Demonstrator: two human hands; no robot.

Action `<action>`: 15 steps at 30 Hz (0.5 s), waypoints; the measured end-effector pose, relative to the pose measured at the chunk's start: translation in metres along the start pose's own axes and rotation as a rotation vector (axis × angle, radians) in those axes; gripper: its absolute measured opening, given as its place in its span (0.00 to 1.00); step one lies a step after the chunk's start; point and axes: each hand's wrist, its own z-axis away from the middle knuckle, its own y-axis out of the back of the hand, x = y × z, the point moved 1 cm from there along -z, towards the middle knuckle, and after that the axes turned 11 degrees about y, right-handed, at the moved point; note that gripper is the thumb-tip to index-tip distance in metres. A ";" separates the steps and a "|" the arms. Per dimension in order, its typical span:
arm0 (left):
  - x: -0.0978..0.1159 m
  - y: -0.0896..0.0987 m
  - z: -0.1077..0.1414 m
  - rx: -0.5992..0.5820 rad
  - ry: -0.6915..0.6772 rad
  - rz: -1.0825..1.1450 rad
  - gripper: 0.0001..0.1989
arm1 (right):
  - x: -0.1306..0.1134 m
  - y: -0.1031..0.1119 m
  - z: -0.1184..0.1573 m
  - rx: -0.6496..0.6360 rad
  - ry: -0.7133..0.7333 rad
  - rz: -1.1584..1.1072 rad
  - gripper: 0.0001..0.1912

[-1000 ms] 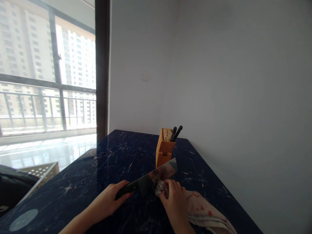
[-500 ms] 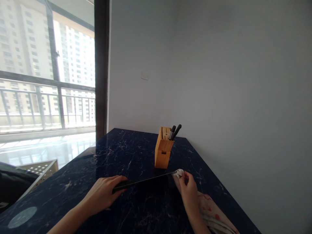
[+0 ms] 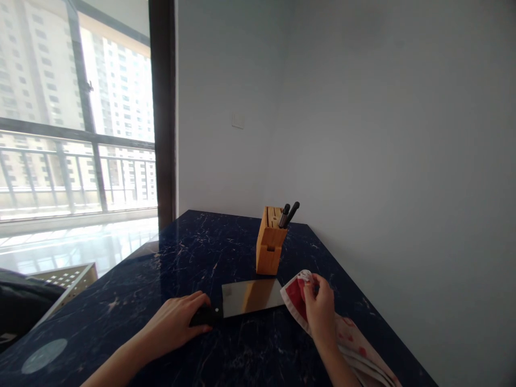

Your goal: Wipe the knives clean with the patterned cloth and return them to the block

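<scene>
My left hand (image 3: 179,322) is closed around the black handle of a wide cleaver (image 3: 252,296). The blade's shiny flat side faces me and points right, mirroring the wooden block. My right hand (image 3: 320,303) pinches a bunched corner of a red and white cloth (image 3: 296,295) just beyond the blade's tip. More of the cloth trails under and beside my right forearm. Behind the blade stands a wooden knife block (image 3: 269,250), upright, with two black-handled tools (image 3: 289,214) in its right side.
The dark blue marbled table (image 3: 201,252) extends to the walls. A round pale disc (image 3: 44,356) lies at its near left. Beyond the left edge is a perforated light-coloured frame (image 3: 76,277) with dark fabric. A window is at the left.
The cleaver has turned from nearly edge-on to showing its flat side. My right hand has moved slightly right, away from the blade tip, and the cloth's red part now shows.
</scene>
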 end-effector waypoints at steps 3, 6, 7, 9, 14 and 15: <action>0.001 -0.001 0.001 -0.011 0.023 -0.046 0.19 | 0.001 0.000 0.000 0.000 -0.024 -0.039 0.19; 0.004 0.002 0.004 0.001 0.025 -0.084 0.23 | -0.005 -0.003 0.003 -0.018 0.007 -0.064 0.19; 0.005 0.002 0.004 0.002 0.021 -0.094 0.24 | -0.008 -0.004 0.004 -0.029 0.026 -0.070 0.19; 0.007 0.003 0.006 -0.005 0.003 -0.109 0.24 | -0.014 -0.005 0.006 -0.056 0.067 -0.081 0.17; 0.009 0.001 0.006 0.003 -0.030 -0.126 0.21 | -0.026 -0.007 0.012 -0.121 0.146 -0.088 0.14; 0.010 0.001 0.006 0.007 -0.034 -0.125 0.20 | -0.028 -0.007 0.013 -0.127 0.155 -0.093 0.14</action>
